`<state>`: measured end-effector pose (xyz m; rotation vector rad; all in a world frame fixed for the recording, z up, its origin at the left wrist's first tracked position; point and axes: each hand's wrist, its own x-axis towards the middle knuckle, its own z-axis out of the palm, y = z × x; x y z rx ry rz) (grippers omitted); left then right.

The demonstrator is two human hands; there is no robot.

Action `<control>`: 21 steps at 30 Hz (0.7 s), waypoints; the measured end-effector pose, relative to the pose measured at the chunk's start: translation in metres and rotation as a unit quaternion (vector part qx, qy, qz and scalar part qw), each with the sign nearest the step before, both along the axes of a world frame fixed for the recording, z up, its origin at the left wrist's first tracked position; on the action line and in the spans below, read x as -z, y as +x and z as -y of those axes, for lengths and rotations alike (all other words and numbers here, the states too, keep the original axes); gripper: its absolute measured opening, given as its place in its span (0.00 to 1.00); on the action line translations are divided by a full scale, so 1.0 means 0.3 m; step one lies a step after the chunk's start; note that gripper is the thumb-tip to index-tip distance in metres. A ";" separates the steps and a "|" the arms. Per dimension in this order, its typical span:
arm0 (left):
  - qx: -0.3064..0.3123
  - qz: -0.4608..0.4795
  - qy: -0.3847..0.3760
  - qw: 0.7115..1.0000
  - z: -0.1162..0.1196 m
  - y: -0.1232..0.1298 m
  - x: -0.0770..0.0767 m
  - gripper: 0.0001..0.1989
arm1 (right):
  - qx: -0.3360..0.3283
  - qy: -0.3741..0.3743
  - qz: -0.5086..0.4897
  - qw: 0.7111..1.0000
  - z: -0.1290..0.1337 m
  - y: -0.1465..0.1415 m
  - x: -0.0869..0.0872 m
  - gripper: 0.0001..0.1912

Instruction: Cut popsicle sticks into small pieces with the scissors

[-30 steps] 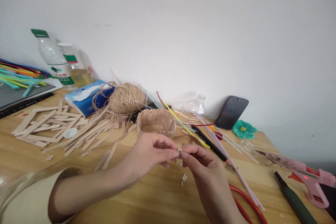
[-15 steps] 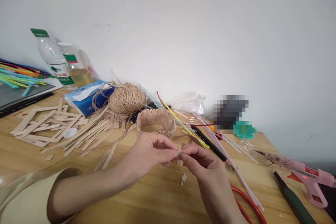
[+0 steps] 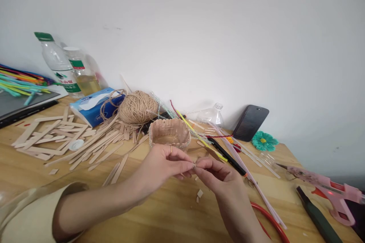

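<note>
My left hand (image 3: 168, 162) and my right hand (image 3: 221, 177) meet fingertip to fingertip above the table. Between their pinched thumbs and forefingers is a tiny pale, silvery piece (image 3: 194, 165), mostly covered, whose kind I cannot make out. Just behind my left hand stands a small basket (image 3: 170, 127) walled with wooden craft sticks and edged with silvery trim; my fingers hide its lower front. Small pale wood scraps (image 3: 200, 193) lie on the table below my hands. Red handles (image 3: 269, 212) show partly behind my right wrist.
Loose craft sticks (image 3: 97, 148) and a twine ball (image 3: 138, 107) lie left, beside a blue tissue pack (image 3: 97, 106) and bottles (image 3: 58, 62). To the right are a black pen-like tool (image 3: 228, 156), a phone (image 3: 251, 122), a teal flower (image 3: 264, 141) and a pink glue gun (image 3: 325, 186).
My hands stay nearly in place, the fingertips slightly closer together, and less of the tiny piece shows. The objects on the table have not moved.
</note>
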<state>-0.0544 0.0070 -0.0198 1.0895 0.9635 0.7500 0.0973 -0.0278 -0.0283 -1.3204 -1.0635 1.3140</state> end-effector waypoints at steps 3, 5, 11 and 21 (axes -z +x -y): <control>-0.001 0.000 0.014 1.000 0.002 0.001 -0.004 0.04 | -0.005 0.005 -0.003 1.000 0.001 -0.005 0.004 0.07; -0.016 0.006 0.014 1.000 0.005 0.001 -0.012 0.03 | 0.001 0.032 0.003 0.999 0.003 -0.009 0.009 0.07; -0.047 0.058 -0.017 0.997 0.015 -0.006 -0.027 0.04 | 0.019 0.241 0.224 0.944 0.012 -0.005 0.030 0.09; -0.046 0.069 -0.065 0.994 0.038 -0.005 -0.014 0.04 | 0.019 0.446 0.404 0.799 0.015 0.011 0.029 0.09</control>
